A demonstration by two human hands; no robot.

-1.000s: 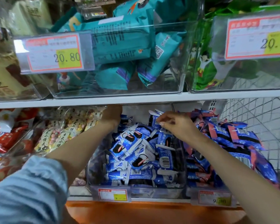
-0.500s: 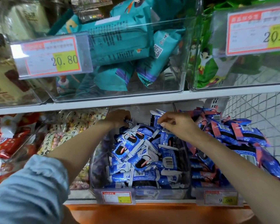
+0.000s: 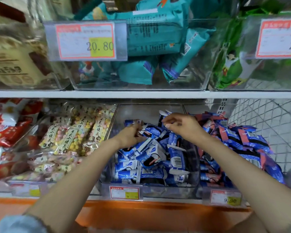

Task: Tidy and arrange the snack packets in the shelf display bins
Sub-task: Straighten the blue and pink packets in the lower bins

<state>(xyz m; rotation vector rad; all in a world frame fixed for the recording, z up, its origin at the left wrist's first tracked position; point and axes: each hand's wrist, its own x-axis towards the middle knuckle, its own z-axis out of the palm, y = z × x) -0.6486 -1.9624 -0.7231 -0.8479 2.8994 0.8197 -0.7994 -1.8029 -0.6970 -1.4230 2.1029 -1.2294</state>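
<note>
- Sleeve (image 3: 15, 224), pale blue, sits nearest you on your left arm, at the bottom-left corner.
- An orange shelf edge (image 3: 141, 214) runs under the lower bins.
- Two price tags hang on the bin fronts. The centre tag (image 3: 124, 192) is too blurred to read; the right tag (image 3: 226, 199) reads "9.90".
- The centre bin (image 3: 194, 174) is clear plastic, heaped with blue packets (image 3: 151, 158) lying at all angles, one showing a barcode.
- Your left hand (image 3: 131, 135) lies on the back-left of that heap, fingers curled into the packets; you cannot tell whether it has hold of one.
- Your right hand (image 3: 181, 126) is at the back of the same bin, thumb and forefinger pinching an upright packet (image 3: 163, 115).
- The right bin holds blue-and-pink packets (image 3: 242, 140), piled high.
- The left bin holds clear bags (image 3: 74, 137) of pastel balls, labelled "日式小馒头".
- Red packets (image 3: 7, 132) lie at the far left.
- On the upper shelf, teal packets (image 3: 154, 39) fill a clear bin whose tag (image 3: 86, 41) reads "20.80".
- Green packets (image 3: 230, 61) sit to their right behind a tag (image 3: 279, 39) cut off after "2"; beige packs (image 3: 12, 61) sit to the left.
</note>
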